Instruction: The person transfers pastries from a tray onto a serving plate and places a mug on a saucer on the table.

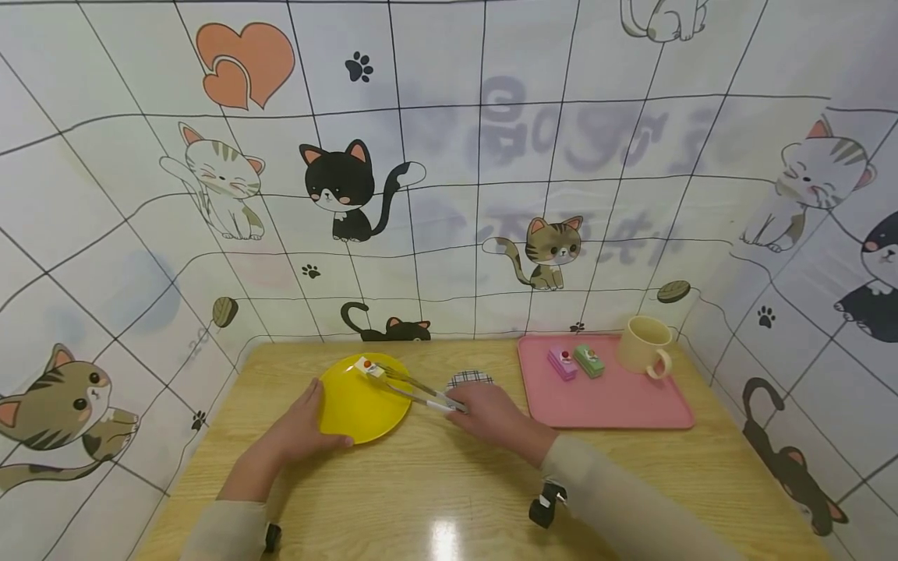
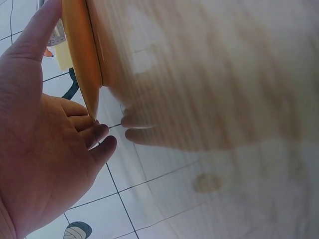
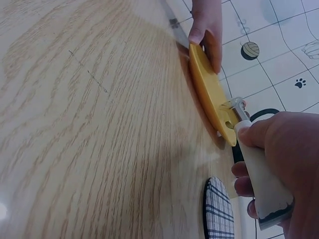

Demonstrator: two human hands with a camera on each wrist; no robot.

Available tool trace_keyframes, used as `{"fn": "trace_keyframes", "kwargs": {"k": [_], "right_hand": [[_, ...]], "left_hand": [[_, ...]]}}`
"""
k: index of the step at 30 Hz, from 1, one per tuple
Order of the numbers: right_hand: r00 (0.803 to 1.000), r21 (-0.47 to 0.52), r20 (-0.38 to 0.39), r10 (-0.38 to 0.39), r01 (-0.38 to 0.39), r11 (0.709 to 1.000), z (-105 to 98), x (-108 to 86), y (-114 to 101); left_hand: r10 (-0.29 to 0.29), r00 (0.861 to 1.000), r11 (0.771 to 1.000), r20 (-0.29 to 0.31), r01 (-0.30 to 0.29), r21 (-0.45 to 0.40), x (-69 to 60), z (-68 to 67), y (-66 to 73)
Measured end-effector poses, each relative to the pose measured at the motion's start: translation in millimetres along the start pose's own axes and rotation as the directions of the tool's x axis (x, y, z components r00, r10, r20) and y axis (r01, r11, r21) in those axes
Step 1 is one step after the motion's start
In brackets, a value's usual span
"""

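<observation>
I had my right hand (image 1: 487,413) gripping tongs (image 1: 421,386), tips at the little cake (image 1: 363,363), left hand (image 1: 298,430) holding the yellow plate (image 1: 361,413) toward the bench's (image 1: 393,499) far left corner

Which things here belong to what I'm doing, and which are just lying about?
In the job:
yellow plate, with your left hand at its rim
tongs, in your right hand
pale cake piece at their tips

Probably just lying about:
pink tray
pink cake
green cake
mug
checked coaster
</observation>
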State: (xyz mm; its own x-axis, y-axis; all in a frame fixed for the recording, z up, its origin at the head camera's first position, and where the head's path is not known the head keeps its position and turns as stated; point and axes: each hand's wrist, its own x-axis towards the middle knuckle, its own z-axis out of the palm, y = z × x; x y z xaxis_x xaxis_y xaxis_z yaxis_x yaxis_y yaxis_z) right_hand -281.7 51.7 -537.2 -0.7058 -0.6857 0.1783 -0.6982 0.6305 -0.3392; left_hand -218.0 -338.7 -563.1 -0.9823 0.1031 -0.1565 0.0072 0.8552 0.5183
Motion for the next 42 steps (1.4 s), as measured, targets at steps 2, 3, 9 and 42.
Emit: {"fn": "trace_keyframes", "kwargs": {"k": [2, 3, 9, 42], "right_hand": [[1.000, -0.005, 0.011, 0.008, -0.008, 1.000, 1, 2.7, 0], [1.000, 0.000, 0.017, 0.013, -0.013, 1.000, 2, 4.1, 0], [0.999, 0.008, 0.032, 0.032, -0.032, 0.999, 2, 7.4, -1], [0.943, 0.201, -0.152, 0.296, -0.263, 0.943, -19, -66.6, 32]], "left_hand": [[0.000, 1.000, 1.000, 0.001, 0.000, -0.004, 0.7, -0.6, 0.2], [0.000, 1.000, 1.000, 0.002, 0.000, -0.005, 1.0, -0.9, 0.3], [0.002, 1.000, 1.000, 0.007, -0.002, 0.004, 3.3, -2.0, 0.4], [0.002, 1.000, 1.000, -0.006, -0.002, -0.009, 3.2, -2.7, 0.3]]}}
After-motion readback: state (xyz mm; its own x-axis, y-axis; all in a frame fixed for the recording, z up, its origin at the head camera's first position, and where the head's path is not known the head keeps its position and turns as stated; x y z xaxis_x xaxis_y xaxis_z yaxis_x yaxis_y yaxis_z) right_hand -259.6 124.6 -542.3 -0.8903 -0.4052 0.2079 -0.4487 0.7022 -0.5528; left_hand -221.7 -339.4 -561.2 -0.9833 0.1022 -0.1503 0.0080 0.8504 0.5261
